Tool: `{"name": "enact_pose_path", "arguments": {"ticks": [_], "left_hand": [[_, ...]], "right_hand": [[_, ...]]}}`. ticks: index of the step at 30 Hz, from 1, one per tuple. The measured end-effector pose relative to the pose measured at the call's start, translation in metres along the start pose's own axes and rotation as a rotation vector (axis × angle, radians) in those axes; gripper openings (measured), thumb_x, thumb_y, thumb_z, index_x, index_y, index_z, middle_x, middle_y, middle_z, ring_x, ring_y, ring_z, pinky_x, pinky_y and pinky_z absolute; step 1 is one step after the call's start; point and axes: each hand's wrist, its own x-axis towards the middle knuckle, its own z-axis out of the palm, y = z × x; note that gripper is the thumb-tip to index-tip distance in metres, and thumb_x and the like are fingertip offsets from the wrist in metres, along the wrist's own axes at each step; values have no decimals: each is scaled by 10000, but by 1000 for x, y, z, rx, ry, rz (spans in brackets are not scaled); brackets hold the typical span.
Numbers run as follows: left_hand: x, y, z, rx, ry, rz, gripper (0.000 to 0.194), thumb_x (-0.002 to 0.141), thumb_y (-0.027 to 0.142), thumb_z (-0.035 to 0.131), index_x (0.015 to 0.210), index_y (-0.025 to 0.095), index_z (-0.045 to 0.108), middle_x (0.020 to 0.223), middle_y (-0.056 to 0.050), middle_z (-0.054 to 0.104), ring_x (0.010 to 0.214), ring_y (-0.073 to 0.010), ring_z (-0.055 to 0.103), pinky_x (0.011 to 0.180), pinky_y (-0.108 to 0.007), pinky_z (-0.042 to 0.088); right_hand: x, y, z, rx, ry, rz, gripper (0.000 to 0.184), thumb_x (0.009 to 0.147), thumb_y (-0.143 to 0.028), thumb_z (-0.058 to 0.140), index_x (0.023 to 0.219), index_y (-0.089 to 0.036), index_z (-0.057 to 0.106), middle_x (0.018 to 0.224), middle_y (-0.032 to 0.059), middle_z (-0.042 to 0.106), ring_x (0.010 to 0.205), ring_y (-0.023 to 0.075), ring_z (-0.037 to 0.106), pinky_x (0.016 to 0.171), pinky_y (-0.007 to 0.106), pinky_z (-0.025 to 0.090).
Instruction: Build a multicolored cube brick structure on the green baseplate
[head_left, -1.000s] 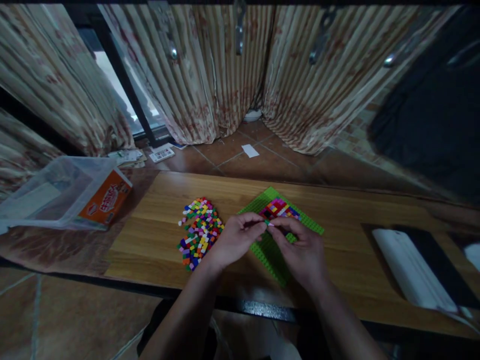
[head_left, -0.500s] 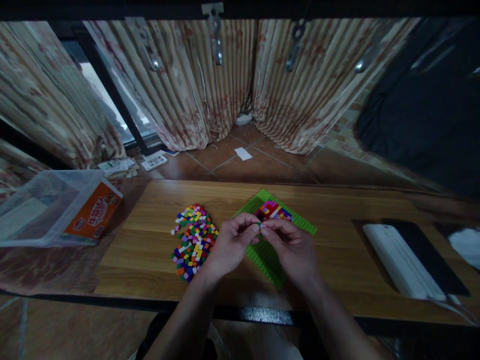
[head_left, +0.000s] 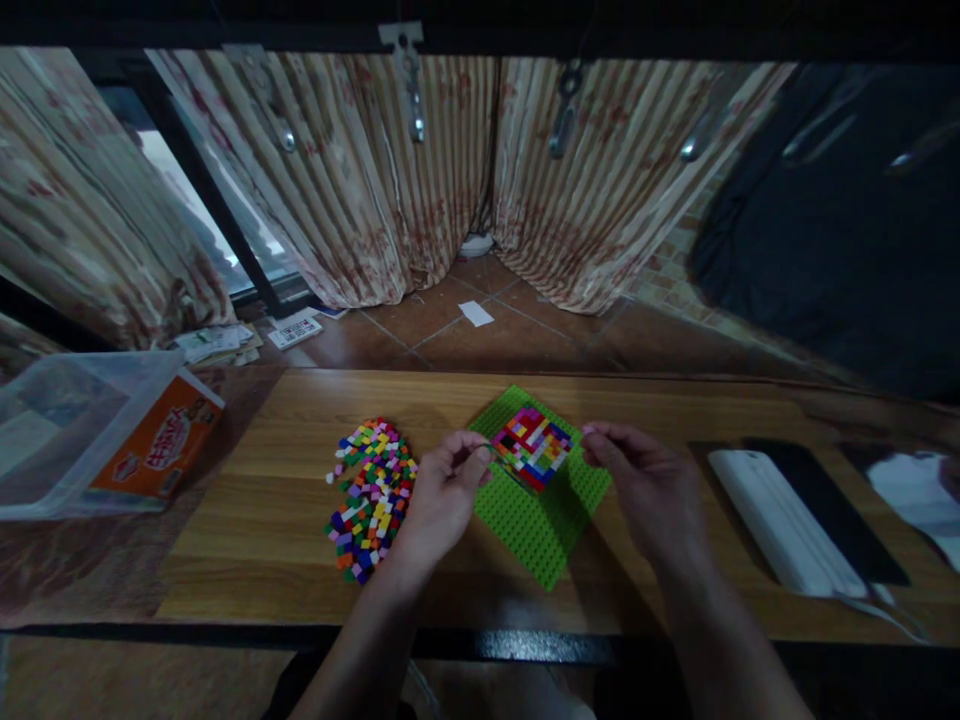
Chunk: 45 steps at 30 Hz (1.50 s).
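My left hand (head_left: 448, 482) is closed in a pinch on a small dark green brick (head_left: 488, 447), above the left side of the green baseplate (head_left: 544, 550). Pinched by the fingertips of my right hand (head_left: 641, 475) is a small pink brick (head_left: 587, 430), over the plate's right edge. Between the two hands, a square patch of multicoloured bricks (head_left: 534, 447) covers part of the baseplate, which lies turned like a diamond on the table. Left of my left hand spreads a loose pile of small coloured bricks (head_left: 379, 500).
The wooden table (head_left: 247, 520) carries a white device with a cable (head_left: 784, 525) and a dark flat panel (head_left: 847, 520) on the right. A clear plastic bin (head_left: 67, 440) with an orange label stands at the left. Curtains (head_left: 420, 200) hang behind the table.
My hands have moved apart: the right one has gone right with the pink brick, the left one slightly left with the green brick. The brick patch is now more exposed.
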Motion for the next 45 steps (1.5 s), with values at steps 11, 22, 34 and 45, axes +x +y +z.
{"name": "enact_pose_path", "arguments": {"ticks": [11,22,34,45], "left_hand": [[2,-13,3,215,10,3,216,844,341,565,950,173,649,1041,-75,689,844,-194,628,724,-305,496],[1,-12,4,233,-25,6,200,848,349,557,914,185,650,928,-51,678,825,-197,632,716,-305,497],[-1,-12,6,215,-24,-9,170,842,330,569,901,187,643,952,-48,689,799,-179,606,723,-296,488],[-1,-14,7,217,-10,17,141,849,303,585,883,184,651,897,-36,694,767,-171,619,701,-280,486]], "right_hand": [[8,14,-18,-500,-89,-107,252,819,-399,588,849,-206,746,868,71,764,782,222,698,700,329,509],[15,19,-6,-590,-115,-160,246,840,-365,535,841,-219,732,866,65,757,776,220,682,729,345,480],[21,28,-4,-332,-95,-7,225,729,-408,667,776,-206,756,782,53,758,730,216,685,700,341,515],[21,33,-3,-264,-100,51,281,709,-434,695,794,-176,768,681,52,732,611,193,652,584,313,485]]}}
